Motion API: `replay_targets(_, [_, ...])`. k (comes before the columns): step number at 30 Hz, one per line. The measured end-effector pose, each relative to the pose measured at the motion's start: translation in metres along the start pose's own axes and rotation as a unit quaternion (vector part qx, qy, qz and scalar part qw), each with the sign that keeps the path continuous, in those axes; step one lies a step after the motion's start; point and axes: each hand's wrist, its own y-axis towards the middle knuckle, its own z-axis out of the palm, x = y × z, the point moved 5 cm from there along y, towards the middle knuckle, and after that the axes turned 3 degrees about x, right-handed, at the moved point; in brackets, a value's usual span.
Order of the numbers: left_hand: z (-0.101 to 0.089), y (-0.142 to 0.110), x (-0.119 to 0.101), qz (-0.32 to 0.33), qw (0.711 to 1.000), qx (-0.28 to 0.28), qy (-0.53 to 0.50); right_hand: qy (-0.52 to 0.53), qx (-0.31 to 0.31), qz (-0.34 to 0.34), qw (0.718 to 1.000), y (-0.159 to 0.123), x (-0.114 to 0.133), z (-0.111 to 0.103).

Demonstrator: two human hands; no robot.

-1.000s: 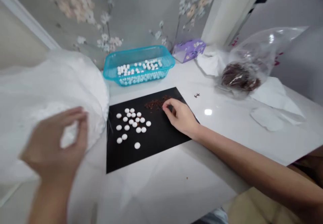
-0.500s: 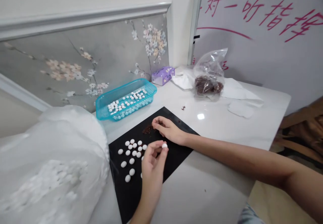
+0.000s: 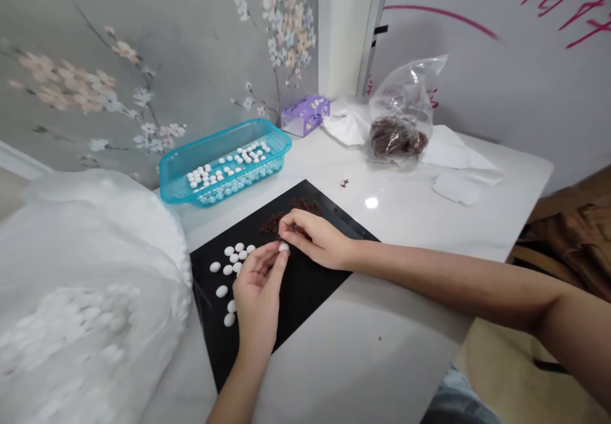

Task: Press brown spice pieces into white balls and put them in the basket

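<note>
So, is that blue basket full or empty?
Partly filled: white pieces lie scattered over the floor of the basket, below its rim, with bare patches between.

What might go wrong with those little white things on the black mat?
The white piece held at the fingertips of the left hand is small, so it might slip and drop. That hand is also right beside the loose white pieces on the black mat, so it could nudge them. And the brown bits lie loose near the right hand, so a bump might scatter them.
</note>
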Motion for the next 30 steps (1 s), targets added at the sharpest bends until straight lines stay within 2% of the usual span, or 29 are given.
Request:
replay_targets(6, [-0.0028,-0.0001,0.0018,-0.007,0.999,-0.029,-0.014,-0.088,0.056,-0.029,0.994,-0.0022,0.0058,0.0029])
replay_targets(12, [-0.0034,-0.0005,0.0012,-0.007,0.999,-0.034,-0.002,-0.114,0.033,-0.021,0.993,-0.0022,0.0040,-0.0004])
replay_targets(21, [-0.0034,-0.0020,-0.0007,0.010,0.998,-0.056,-0.012,-0.103,0.033,-0.036,0.994,-0.0028,0.0037,0.0005])
replay_targets(30, [-0.0047,-0.0040,-0.0008,0.010,0.998,-0.062,-0.011,-0.049,0.047,-0.049,0.996,-0.0020,0.0049,0.0017])
